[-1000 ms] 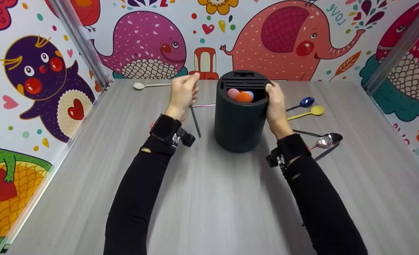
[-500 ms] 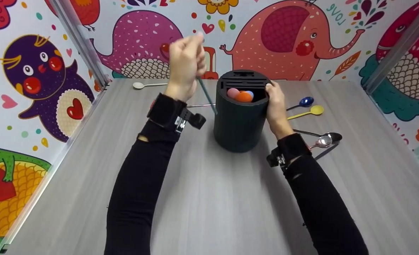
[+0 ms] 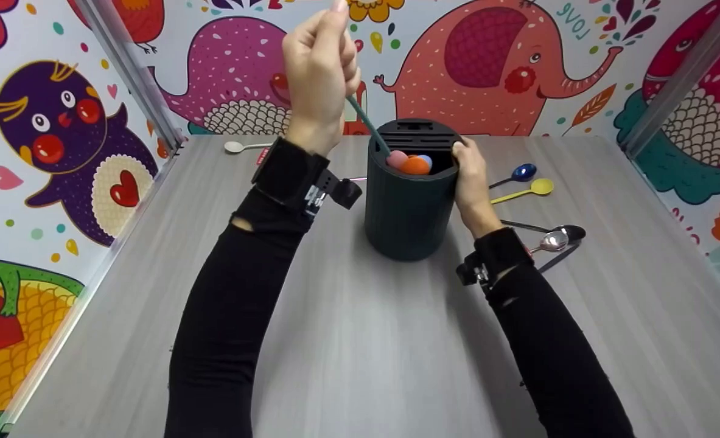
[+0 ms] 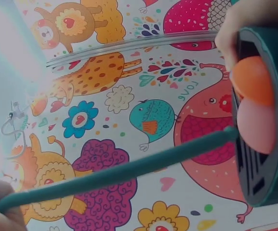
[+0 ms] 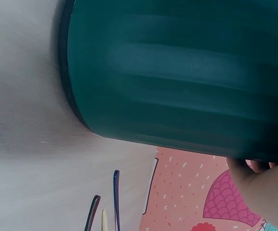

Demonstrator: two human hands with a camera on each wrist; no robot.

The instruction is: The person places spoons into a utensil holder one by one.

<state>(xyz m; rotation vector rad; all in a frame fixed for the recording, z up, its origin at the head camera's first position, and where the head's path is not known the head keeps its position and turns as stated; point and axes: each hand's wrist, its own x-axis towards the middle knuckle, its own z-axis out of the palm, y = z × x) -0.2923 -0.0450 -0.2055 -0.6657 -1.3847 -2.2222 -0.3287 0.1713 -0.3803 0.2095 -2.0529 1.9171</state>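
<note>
My left hand (image 3: 323,79), raised at the back, grips a slim green spoon handle (image 3: 366,121); its upper end is hidden in the fingers. The handle slants down to the right, its lower tip at the top of a dark green utensil holder (image 3: 405,213). In the left wrist view that tip overlaps the slotted part of the top, beside a pink rounded spoon head (image 4: 257,126). An orange rounded head (image 3: 416,165) and a light blue one show in the same opening. My right hand (image 3: 474,182) holds the holder's right side, thumb at the rim; the holder stands upright.
Right of the holder lie a blue spoon (image 3: 524,172), a yellow spoon (image 3: 541,187), a black spoon (image 3: 574,232) and a shiny rose-coloured spoon (image 3: 554,240). A pale spoon (image 3: 235,147) lies at the back left. Cartoon-printed walls close off the back and sides.
My left hand has risen and brought the green spoon handle from left of the holder up to its top opening. My right hand and the holder have stayed in place.
</note>
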